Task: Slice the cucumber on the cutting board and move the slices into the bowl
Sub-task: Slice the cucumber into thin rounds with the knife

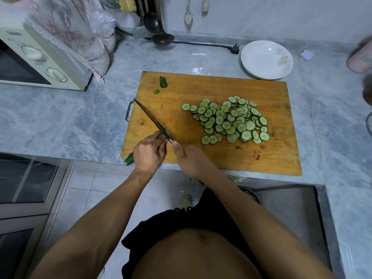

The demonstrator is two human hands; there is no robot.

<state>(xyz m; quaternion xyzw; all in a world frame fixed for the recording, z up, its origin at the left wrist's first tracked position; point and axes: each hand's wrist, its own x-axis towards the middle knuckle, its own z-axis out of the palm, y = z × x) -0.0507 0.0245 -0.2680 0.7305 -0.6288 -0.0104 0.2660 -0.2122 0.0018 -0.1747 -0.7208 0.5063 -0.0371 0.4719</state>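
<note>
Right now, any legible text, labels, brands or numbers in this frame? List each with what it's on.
None can be read.
Microwave: a dark brand mark at its top left corner, too blurred to read.
Microwave dials: markings around them, too small to read.
Pink container at the right edge: a green print, blurred, not readable as text.
White bowl: a flower motif only, no text.
Cutting board, knife: no markings visible.

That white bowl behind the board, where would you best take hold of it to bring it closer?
Grip the bowl by its near rim, coming from the cutting board side. It is shallow, wide and empty, and that rim almost meets the board's far right corner. The plug lies at its left.
</note>
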